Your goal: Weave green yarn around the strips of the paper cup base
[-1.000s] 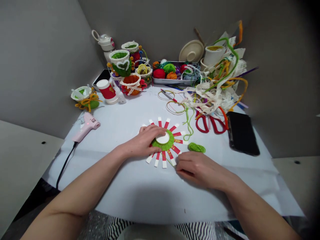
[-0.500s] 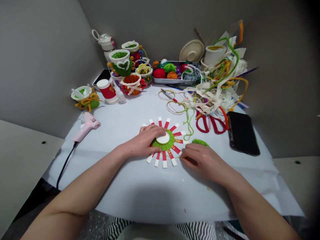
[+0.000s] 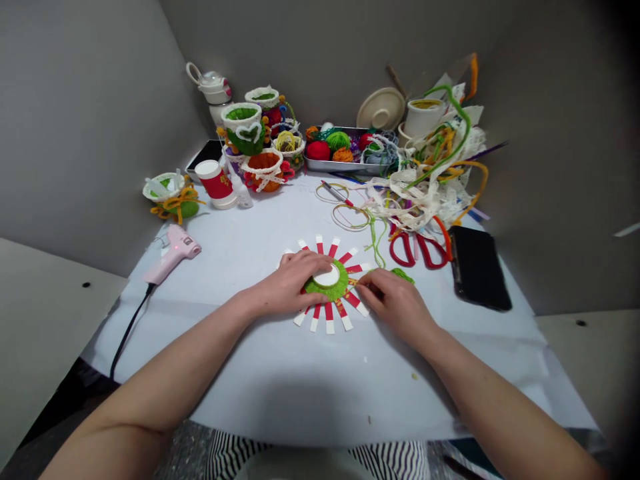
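Head view: a corner of grey walls point(image 3: 85, 133) closes in the far and left sides of a round table under a pale blue-white cover point(image 3: 240, 360), with striped trousers point(image 3: 315, 460) showing below its near edge. At the centre lies a paper sunburst point(image 3: 330, 320) of red-and-white strips radiating from a green yarn disc point(image 3: 330, 288) with a white round centre point(image 3: 327, 276). The left hand point(image 3: 287, 283) lies flat and spread, palm down across the sunburst's left strips, its fingers reaching the white round centre. The right hand point(image 3: 395, 300) is narrowed, fingertips point(image 3: 363, 280) drawn together at the sunburst's right strips beside the disc; whether they grip a thread is too small to tell. A green yarn ball point(image 3: 403, 274) sits just beyond the right hand, with a loose green yarn strand point(image 3: 375, 243) trailing farther away. To the right are red scissors point(image 3: 417, 252) and a black phone point(image 3: 477, 267); to the left, a pink glue gun point(image 3: 173, 253). Along the far edge stand yarn-covered cups point(image 3: 240, 127), a metal tray point(image 3: 340, 169) of yarn balls, and a heap of lace and pipe cleaners point(image 3: 425, 193).
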Demonstrator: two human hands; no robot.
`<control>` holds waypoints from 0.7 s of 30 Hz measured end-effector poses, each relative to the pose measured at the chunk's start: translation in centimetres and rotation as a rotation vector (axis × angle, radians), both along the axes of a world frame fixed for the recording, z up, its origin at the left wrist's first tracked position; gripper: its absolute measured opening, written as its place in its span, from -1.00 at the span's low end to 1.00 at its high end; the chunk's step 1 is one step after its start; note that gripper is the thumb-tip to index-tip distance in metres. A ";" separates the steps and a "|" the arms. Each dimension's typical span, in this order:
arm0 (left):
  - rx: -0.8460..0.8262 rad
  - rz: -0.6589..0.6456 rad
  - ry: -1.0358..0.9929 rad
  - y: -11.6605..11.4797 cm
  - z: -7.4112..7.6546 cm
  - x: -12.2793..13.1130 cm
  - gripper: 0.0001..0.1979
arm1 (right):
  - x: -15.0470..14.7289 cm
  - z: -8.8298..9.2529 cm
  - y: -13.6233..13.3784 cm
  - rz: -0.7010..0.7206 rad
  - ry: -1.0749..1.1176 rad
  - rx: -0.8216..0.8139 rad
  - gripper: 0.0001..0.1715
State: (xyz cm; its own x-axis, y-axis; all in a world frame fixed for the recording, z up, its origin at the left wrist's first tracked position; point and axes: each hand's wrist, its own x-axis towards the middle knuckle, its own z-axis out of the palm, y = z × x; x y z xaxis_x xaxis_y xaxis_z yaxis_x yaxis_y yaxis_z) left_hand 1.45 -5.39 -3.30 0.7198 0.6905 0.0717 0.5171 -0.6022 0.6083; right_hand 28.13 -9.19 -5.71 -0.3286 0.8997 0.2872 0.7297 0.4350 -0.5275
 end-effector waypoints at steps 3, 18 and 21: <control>0.010 0.091 -0.030 -0.2 -0.1 0.5 -0.46 | 0.1 0.0 -0.1 0.017 -0.001 -0.003 -0.81; 0.047 0.070 -0.002 -0.1 0.6 0.4 -0.54 | 0.5 1.0 -0.5 0.210 0.022 -0.010 -0.81; 0.054 0.032 0.017 0.0 0.5 0.2 -0.53 | 0.5 1.1 -0.6 0.230 0.021 -0.018 -0.82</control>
State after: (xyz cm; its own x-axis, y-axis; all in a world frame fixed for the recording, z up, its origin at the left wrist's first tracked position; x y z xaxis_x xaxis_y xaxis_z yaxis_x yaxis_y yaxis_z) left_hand 1.64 -5.37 -2.79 0.6986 0.7088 0.0979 0.5465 -0.6169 0.5663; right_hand 28.60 -9.84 -4.57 -0.5198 0.8068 0.2808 0.6015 0.5791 -0.5504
